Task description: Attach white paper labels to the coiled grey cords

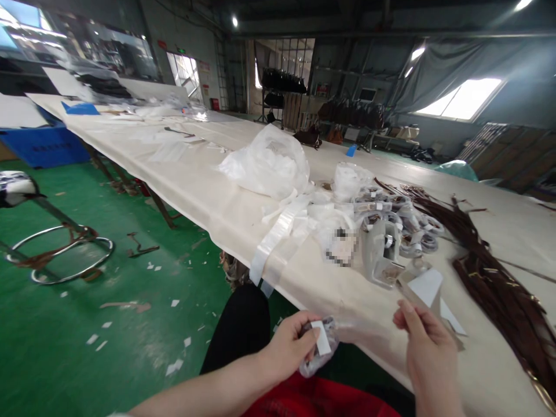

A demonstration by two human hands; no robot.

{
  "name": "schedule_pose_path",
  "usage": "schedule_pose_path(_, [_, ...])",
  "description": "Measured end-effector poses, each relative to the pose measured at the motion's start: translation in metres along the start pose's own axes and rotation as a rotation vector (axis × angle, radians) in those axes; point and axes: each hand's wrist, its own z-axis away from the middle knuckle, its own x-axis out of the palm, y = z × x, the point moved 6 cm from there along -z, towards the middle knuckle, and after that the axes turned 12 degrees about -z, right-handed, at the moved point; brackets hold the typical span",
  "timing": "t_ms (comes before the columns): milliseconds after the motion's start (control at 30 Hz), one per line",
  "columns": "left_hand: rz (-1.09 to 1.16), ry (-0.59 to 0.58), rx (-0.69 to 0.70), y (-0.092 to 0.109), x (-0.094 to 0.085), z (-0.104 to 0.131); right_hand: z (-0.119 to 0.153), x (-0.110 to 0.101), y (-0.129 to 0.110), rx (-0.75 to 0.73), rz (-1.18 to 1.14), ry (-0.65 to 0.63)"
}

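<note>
From the head view, the left hand (292,341) curls closed around a small clear packet (319,346) with a white label, held just off the near edge of the long cream table (208,197). The right hand (428,347) pinches a clear plastic sleeve (423,289) between thumb and fingertips — over the table's near edge. Beyond it lie wrapped metal fittings (391,226), dark brown straps (490,272) and a white plastic bag (269,162).
</note>
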Motion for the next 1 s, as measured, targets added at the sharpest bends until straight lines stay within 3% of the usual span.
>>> schedule_pose_path(33, [-0.029,-0.001,0.0,0.0,0.001,-0.001,0.02,0.006,-0.001,0.021,-0.016,-0.081])
schedule_pose_path(100, [-0.078,-0.002,0.007,0.002,0.002,-0.002,0.065,0.028,0.005,0.155,-0.088,-0.374])
schedule_pose_path(167, [-0.113,0.007,0.023,0.007,0.002,-0.001,0.101,0.043,0.015,0.293,-0.166,-0.502])
schedule_pose_path(267, [-0.157,0.031,0.052,0.015,0.0,0.001,0.131,0.058,0.026,0.412,-0.235,-0.541])
schedule_pose_path(633, [-0.273,0.125,0.103,0.012,-0.008,0.005,0.137,0.075,0.043,0.518,-0.144,-0.501])
schedule_pose_path(833, [-0.215,0.186,0.115,0.003,-0.01,0.005,0.139,0.084,0.051,0.555,-0.181,-0.531])
schedule_pose_path(1000, [-0.062,0.107,0.129,0.0,-0.005,0.003,0.138,0.09,0.054,0.553,-0.276,-0.573])
